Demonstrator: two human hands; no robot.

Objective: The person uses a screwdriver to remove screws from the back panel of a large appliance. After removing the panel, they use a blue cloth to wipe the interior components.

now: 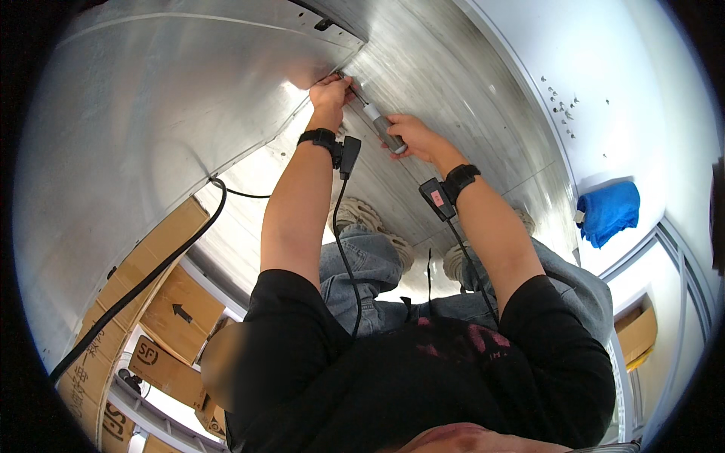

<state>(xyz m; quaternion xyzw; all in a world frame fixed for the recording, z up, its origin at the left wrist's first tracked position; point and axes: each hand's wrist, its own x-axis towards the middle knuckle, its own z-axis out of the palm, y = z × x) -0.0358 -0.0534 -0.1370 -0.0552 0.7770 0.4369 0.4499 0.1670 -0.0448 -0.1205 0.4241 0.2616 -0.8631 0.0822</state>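
Observation:
My right hand is closed around the grey handle of a screwdriver, whose shaft slants up and left to the lower edge of a large silvery metal panel. My left hand is at that edge, near the panel's corner. Its fingers are pinched together beside the screwdriver's tip; whatever lies between them is too small and too covered to make out. Each wrist wears a black strap with a small black device, the left one and the right one, both trailing cables.
Several small screws lie scattered on a white surface to the right, with a folded blue cloth nearer me. A thick black cable runs along the left. Cardboard boxes are stacked at lower left. Beneath my hands is wood-patterned flooring.

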